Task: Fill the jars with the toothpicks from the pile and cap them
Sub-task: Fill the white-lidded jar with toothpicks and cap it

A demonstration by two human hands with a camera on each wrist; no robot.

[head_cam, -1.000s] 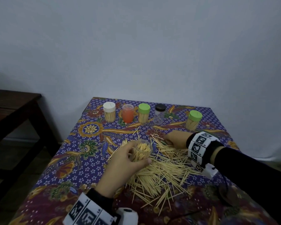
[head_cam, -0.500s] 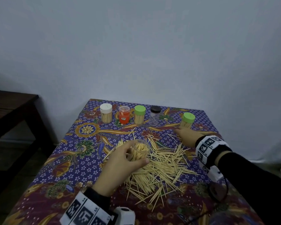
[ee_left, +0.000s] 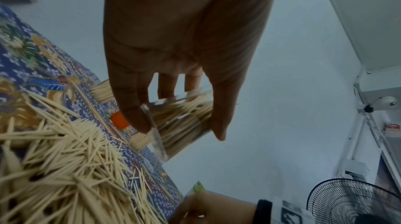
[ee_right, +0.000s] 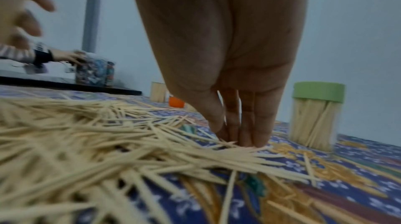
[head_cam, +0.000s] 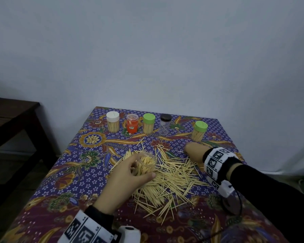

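No readable text anywhere. Small label on orange translucent plastic jar (head_cam: 132, 125) at 12 o'clock too blurred; black-and-white wristband (head_cam: 216, 163) carries coded squares only.

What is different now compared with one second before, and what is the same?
The right hand went from the far edge of the toothpick pile toward the green-capped jar, then came back a little; its fingertips now press on stray toothpicks. The left hand still grips the open jar over the pile.

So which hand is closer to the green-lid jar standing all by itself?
The right hand. It is down at the pile's edge, just in front of the lone green-lid jar. The left hand is farther off, holding the open jar over the toothpick pile.
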